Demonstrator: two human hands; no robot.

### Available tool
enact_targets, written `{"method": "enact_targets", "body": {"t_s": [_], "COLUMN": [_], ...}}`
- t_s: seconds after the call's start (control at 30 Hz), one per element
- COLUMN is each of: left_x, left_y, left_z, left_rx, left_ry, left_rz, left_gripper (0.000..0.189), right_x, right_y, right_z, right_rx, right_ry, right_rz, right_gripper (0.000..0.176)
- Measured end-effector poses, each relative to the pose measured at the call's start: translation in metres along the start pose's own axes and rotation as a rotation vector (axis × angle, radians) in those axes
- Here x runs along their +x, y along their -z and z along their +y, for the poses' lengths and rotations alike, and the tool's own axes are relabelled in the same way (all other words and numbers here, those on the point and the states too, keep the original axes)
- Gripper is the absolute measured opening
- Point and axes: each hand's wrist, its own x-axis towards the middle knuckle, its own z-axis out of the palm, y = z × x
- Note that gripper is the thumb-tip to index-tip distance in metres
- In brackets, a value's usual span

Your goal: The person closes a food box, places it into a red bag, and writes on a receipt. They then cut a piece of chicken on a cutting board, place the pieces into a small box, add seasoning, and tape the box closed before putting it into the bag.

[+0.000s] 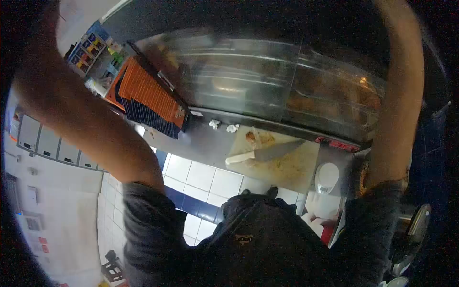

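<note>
Both my arms reach up past the top of the head view, so neither hand shows, and what they hold or touch is hidden. Below, on the counter, a pale cutting board (306, 165) carries brown and yellowish stains. Across it lies a large knife (277, 151) with a white handle. Beside the blade are small brown food scraps (260, 138). Two crumpled white papers (232, 128) sit left of the board. Behind the board stands a glass display case (239, 81) with blurred, reflecting panes.
A stack of orange and black ridged items (148, 98) stands at the counter's left. To the board's right is a white kitchen scale (327, 177). A red item (337, 144) lies by the case's lower edge. Below the counter is a white and blue tiled floor (191, 177).
</note>
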Motion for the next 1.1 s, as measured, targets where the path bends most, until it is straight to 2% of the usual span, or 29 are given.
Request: {"method": "enact_targets", "body": {"t_s": [0.03,0.07,0.1,0.13,0.17,0.2,0.23,0.27,0.3,0.33,0.37,0.43,0.57,0.7,0.77,0.83,0.9,0.93,0.97,1.0,1.03,1.07,1.1], "left_x": [-0.039,-0.079,-0.160,-0.224,-0.286,-0.342,-0.390,-0.420,-0.441,-0.460,-0.481,-0.513,-0.544,-0.532,-0.541,-0.538,-0.548,-0.557,-0.569,-0.573,-0.561,-0.552,-0.539], "left_y": [0.024,0.037,0.023,0.016,0.006,-0.002,-0.015,-0.021,-0.028,-0.033,-0.034,-0.037,-0.035,-0.041,-0.052,-0.080,-0.111,-0.119,-0.125,-0.133,-0.135,-0.131,-0.129], "left_z": [-0.034,-0.076,-0.059,-0.087,-0.124,-0.156,-0.172,-0.167,-0.164,-0.169,-0.173,-0.182,-0.184,-0.151,-0.129,-0.096,-0.080,-0.086,-0.094,-0.098,-0.092,-0.085,-0.077], "left_rx": [0.026,0.016,0.237,0.036,-0.170,-0.023,0.018,0.195,0.366,0.355,0.417,0.468,0.520,0.611,0.268,0.049,0.180,0.168,0.126,0.082,0.067,0.053,0.040], "left_ry": [0.200,0.478,0.158,0.269,0.376,0.442,0.532,0.439,0.335,0.339,0.302,0.259,0.199,0.158,0.214,0.148,-0.053,-0.077,-0.017,0.036,0.003,0.031,0.060], "left_rz": [-0.073,-0.150,-0.297,-0.361,-0.418,-0.471,-0.413,-0.390,-0.356,-0.360,-0.369,-0.390,-0.433,-0.437,-0.550,-0.972,-1.234,-1.224,-1.276,-1.327,-1.322,-1.256,-1.190], "left_gripper": [0.042,0.040,0.040,0.032,0.024,0.020,0.018,0.017,0.016,0.016,0.016,0.017,0.025,0.037,0.035,0.032,0.040,0.040,0.033,0.027,0.027,0.021,0.016], "right_x": [-0.036,-0.080,-0.123,-0.165,-0.218,-0.283,-0.334,-0.373,-0.418,-0.454,-0.478,-0.505,-0.521,-0.523,-0.525,-0.539,-0.539,-0.539,-0.540,-0.545,-0.548,-0.553,-0.540], "right_y": [0.023,0.044,0.051,0.025,0.028,0.019,0.020,0.021,0.024,0.025,0.027,0.026,0.021,0.017,0.018,0.015,0.009,0.006,0.002,-0.005,-0.013,-0.023,-0.031], "right_z": [-0.021,-0.033,-0.048,-0.086,-0.098,-0.117,-0.131,-0.149,-0.166,-0.179,-0.193,-0.215,-0.238,-0.245,-0.248,-0.251,-0.248,-0.246,-0.244,-0.241,-0.237,-0.228,-0.223], "right_rx": [0.005,0.005,0.000,0.605,0.647,0.766,0.836,0.918,1.043,1.166,1.151,1.354,1.182,1.116,1.052,1.074,1.128,1.178,1.173,1.246,1.319,1.150,1.148], "right_ry": [-0.006,-0.234,-0.458,-0.545,-0.723,-1.038,-1.294,-1.705,-1.899,-2.081,-2.093,-2.438,-2.558,-2.585,-2.595,-2.539,-2.477,-2.427,-2.402,-2.436,-2.473,-2.552,-2.538], "right_rz": [-0.014,-0.068,-0.122,0.053,-0.256,-0.351,-0.610,-0.739,-0.612,-0.461,-0.459,-0.182,-0.167,0.013,0.046,0.146,0.133,0.111,0.134,0.123,0.114,-0.120,-0.088], "right_gripper": [0.087,0.066,0.045,0.006,0.008,0.012,0.020,0.027,0.031,0.035,0.035,0.038,0.037,0.039,0.039,0.034,0.031,0.028,0.028,0.025,0.023,0.026,0.026]}}
